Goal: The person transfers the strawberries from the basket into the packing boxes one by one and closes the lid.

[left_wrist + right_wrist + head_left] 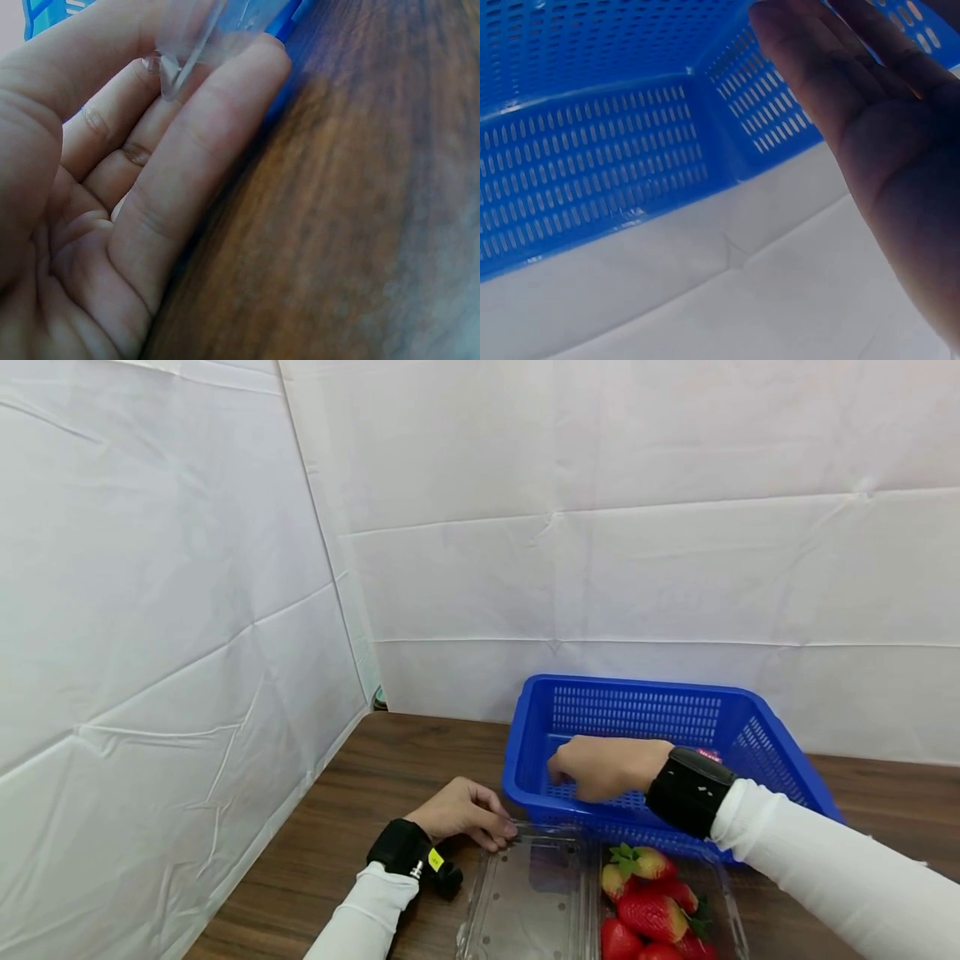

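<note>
My left hand (463, 812) pinches the far left corner of a clear plastic clamshell box (525, 902), thumb and fingers at its edge. Up close in the left wrist view, the clear plastic edge (174, 75) lies between those fingers. The box lies open, its flat vented half on the left. Several red strawberries (651, 914) with green leaves fill the half on the right. Over the inside of a blue plastic basket (622, 683) is my right hand (611, 767), lowered past the near rim. Its fingers (817, 67) look loosely extended in the right wrist view, with nothing visible in them.
A small red and white item (709, 755) shows inside the basket, partly hidden by my right wrist. The basket stands on a brown wooden table (420, 747), close to a white cloth backdrop (465, 668). Another white sheet (187, 693) hangs along the left side.
</note>
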`<control>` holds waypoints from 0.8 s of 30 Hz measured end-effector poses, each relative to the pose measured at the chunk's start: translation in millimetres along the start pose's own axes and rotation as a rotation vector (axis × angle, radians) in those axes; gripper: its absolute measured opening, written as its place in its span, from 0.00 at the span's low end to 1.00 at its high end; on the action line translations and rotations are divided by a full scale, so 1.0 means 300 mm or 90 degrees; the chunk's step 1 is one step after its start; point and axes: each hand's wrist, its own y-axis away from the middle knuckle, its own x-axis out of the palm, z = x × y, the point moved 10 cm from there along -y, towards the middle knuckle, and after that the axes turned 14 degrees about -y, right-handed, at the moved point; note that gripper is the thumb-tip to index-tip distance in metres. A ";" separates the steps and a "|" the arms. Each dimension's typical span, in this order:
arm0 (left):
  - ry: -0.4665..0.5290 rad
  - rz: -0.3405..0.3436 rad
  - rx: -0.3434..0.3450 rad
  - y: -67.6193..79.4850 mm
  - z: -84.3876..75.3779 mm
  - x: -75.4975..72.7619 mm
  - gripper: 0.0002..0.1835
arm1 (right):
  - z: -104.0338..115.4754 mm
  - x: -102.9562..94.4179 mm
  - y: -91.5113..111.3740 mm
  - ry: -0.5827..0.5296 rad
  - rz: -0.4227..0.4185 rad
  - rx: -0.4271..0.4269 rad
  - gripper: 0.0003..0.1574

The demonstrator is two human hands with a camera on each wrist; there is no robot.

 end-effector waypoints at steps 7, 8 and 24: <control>-0.009 -0.001 0.012 -0.002 -0.008 -0.002 0.07 | -0.023 0.015 -0.035 -0.022 0.013 0.020 0.15; -0.010 0.000 0.011 -0.003 -0.009 -0.001 0.07 | -0.027 0.019 -0.039 -0.023 0.015 0.025 0.15; 0.000 0.007 0.010 -0.012 -0.014 0.016 0.06 | -0.046 0.063 -0.058 -0.037 0.044 0.044 0.15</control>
